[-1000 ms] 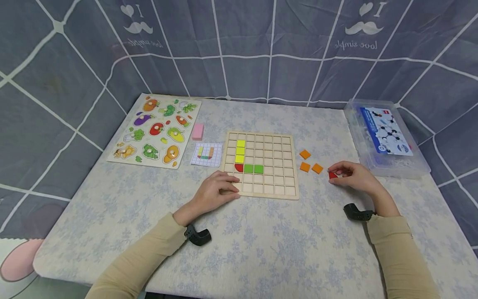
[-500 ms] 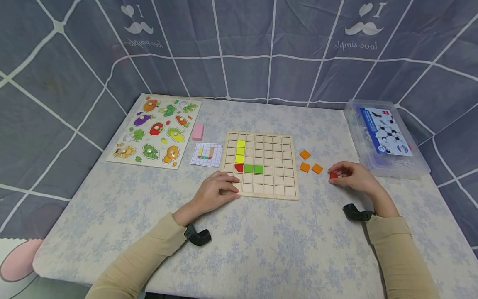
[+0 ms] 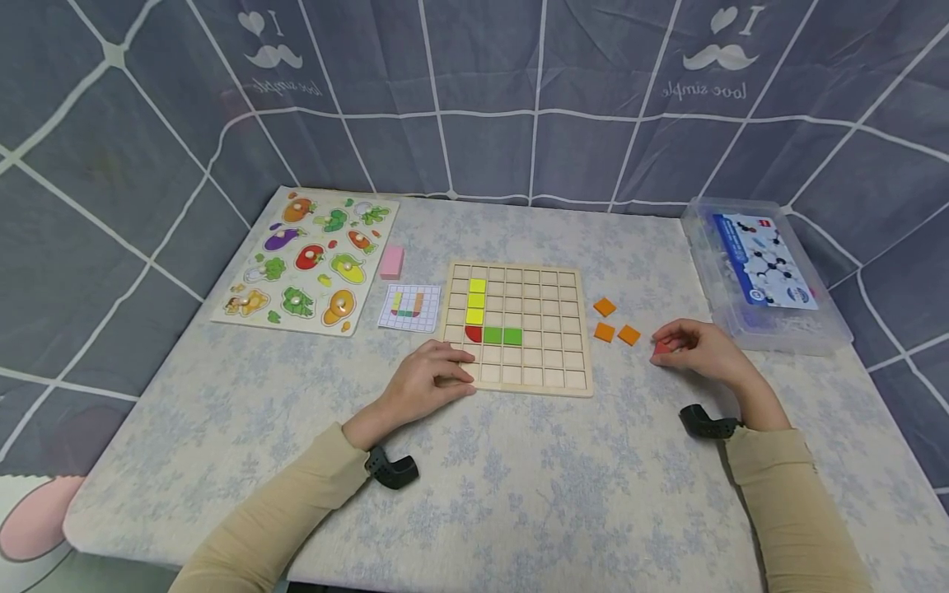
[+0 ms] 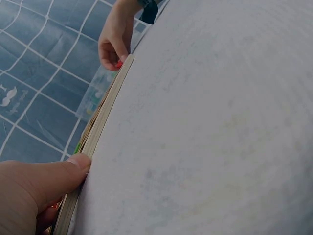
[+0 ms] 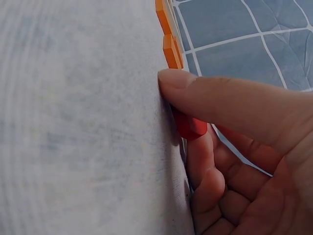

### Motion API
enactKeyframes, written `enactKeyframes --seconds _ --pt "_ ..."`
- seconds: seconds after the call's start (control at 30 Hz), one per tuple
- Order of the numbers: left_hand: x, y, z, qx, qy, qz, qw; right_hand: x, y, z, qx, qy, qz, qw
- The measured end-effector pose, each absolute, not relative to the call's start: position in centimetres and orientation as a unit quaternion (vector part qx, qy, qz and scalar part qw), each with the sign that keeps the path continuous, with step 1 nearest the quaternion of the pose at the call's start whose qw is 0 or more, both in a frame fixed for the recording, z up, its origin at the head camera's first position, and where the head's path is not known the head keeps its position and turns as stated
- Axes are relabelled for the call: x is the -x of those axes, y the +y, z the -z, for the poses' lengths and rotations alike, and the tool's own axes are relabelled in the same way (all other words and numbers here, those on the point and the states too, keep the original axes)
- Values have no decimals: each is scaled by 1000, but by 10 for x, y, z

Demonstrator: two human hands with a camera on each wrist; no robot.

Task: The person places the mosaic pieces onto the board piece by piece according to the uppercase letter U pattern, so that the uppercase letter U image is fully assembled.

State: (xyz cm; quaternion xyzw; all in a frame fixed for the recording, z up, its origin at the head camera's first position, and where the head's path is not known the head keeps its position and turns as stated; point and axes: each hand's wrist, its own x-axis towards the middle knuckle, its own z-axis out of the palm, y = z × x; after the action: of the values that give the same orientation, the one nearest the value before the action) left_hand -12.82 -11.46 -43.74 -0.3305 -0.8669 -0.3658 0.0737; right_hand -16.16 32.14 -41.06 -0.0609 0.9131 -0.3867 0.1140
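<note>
My left hand point(image 3: 423, 379) rests at the front left corner of a wooden grid board point(image 3: 544, 375). Its fingertips lie on the board, and the thumb presses the front edge in the left wrist view. Yellow squares point(image 3: 476, 301) form a column there, above a red rounded tile point(image 3: 474, 333) and green squares point(image 3: 502, 336) in a row. Right of the board, my right hand point(image 3: 700, 350) pinches a small red tile point(image 5: 188, 122) between thumb and fingers, low at the tabletop. Those fingers hide part of its shape. Orange squares point(image 3: 604, 332) lie between the board and this hand.
A printed pattern card point(image 3: 409, 307) lies left of the board, with a pink block point(image 3: 392, 263) behind it. Farther left is a vegetable puzzle board point(image 3: 311, 284). A clear plastic box point(image 3: 778, 325) stands at the back right, before a grey curtain point(image 3: 489, 156).
The red tile has tilted slightly in my right fingers and shows a lighter face. Both hands stay where they were.
</note>
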Motion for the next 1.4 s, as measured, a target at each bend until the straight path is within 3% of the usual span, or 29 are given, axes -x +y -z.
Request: enactKeyframes --seconds 0.63,1.4 --pt "129 -115 440 329 -867 368 70 162 311 408 74 922 362 118" --pt "129 -115 440 332 -866 366 76 179 257 393 138 899 395 127"
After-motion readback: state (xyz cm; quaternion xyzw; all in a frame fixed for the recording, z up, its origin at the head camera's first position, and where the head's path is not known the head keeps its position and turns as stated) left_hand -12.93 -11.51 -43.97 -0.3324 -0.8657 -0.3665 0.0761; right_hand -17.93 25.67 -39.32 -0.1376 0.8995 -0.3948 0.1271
